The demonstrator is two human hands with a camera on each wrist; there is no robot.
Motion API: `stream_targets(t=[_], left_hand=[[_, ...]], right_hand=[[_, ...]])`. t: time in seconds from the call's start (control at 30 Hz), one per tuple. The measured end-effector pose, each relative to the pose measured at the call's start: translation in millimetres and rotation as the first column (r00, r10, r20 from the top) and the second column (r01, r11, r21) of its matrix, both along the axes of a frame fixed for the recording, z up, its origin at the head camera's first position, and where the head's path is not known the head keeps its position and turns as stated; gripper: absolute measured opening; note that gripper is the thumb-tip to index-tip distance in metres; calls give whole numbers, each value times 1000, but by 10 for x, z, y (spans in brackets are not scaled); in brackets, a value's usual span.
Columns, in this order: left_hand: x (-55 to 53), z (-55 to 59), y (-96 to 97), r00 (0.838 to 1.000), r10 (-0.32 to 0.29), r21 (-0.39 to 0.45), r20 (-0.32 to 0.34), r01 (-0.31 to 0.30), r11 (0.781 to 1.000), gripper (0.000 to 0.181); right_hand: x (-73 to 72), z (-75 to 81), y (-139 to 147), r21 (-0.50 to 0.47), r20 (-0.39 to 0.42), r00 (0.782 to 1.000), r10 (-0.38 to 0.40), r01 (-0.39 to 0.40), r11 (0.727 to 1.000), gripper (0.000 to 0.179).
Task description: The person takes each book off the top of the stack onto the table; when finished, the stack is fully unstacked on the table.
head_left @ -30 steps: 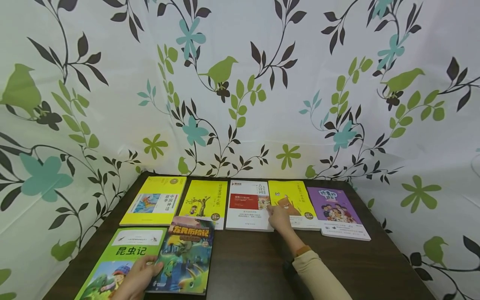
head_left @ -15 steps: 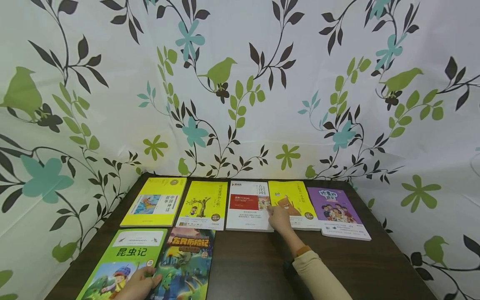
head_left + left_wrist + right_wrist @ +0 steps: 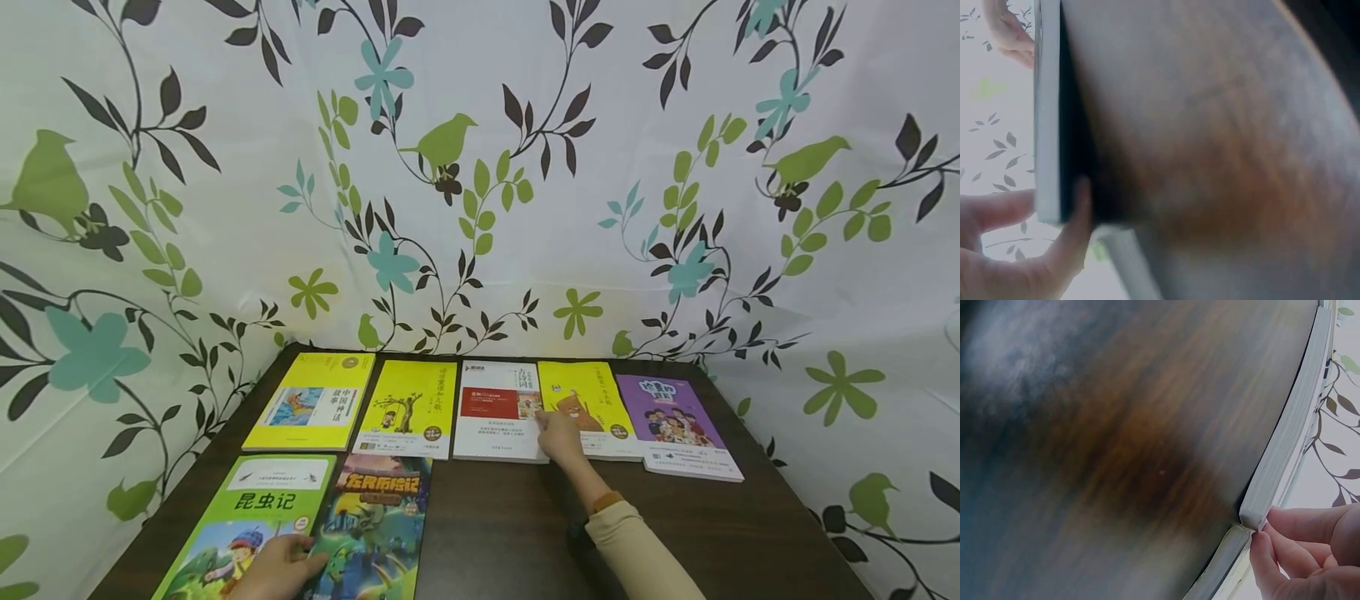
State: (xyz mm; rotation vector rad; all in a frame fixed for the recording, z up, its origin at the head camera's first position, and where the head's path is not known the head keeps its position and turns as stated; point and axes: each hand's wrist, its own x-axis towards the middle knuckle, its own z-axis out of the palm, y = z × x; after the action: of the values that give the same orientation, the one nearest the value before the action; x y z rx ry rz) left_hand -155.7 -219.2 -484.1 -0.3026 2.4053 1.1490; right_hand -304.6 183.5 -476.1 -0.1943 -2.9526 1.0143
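Observation:
My left hand (image 3: 279, 568) pinches the left edge of a blue-green picture book (image 3: 378, 521) with a horned green creature on its cover. In the left wrist view, the thumb (image 3: 1007, 209) and a finger (image 3: 1077, 215) lie on either side of that book's end. This hand overlaps a green book (image 3: 247, 508) beneath it. Farther right, my right hand (image 3: 562, 437) is at the seam between a white book (image 3: 495, 433) with a red band and a yellow bear book (image 3: 585, 392). Its fingertips (image 3: 1275, 515) pinch the white book's near corner in the right wrist view.
Along the back of the dark wooden table (image 3: 495, 533) lie a yellow book with a blue picture (image 3: 311, 404), a yellow tree book (image 3: 408, 400) and a purple book (image 3: 678, 425) at the right. A leaf-and-bird patterned cloth (image 3: 480, 275) hangs behind and around.
The blue-green picture book has slid toward me with my left hand, from overlapping the yellow tree book to lying in front of it. My right hand has stayed in place.

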Motion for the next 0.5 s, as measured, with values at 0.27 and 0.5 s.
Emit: stream_targets(t=[0.27,0.5], left_hand=[[48,176,82,996,-73,-74,-41,70,995,48],[75,253,111,997,-65,-72,-32,62,995,51]], right_hand=[[-25,0,17,-15,23,999,-25,25,1000,44],[-8,-9,2,-27,18,1000,-13,13,1000,44]])
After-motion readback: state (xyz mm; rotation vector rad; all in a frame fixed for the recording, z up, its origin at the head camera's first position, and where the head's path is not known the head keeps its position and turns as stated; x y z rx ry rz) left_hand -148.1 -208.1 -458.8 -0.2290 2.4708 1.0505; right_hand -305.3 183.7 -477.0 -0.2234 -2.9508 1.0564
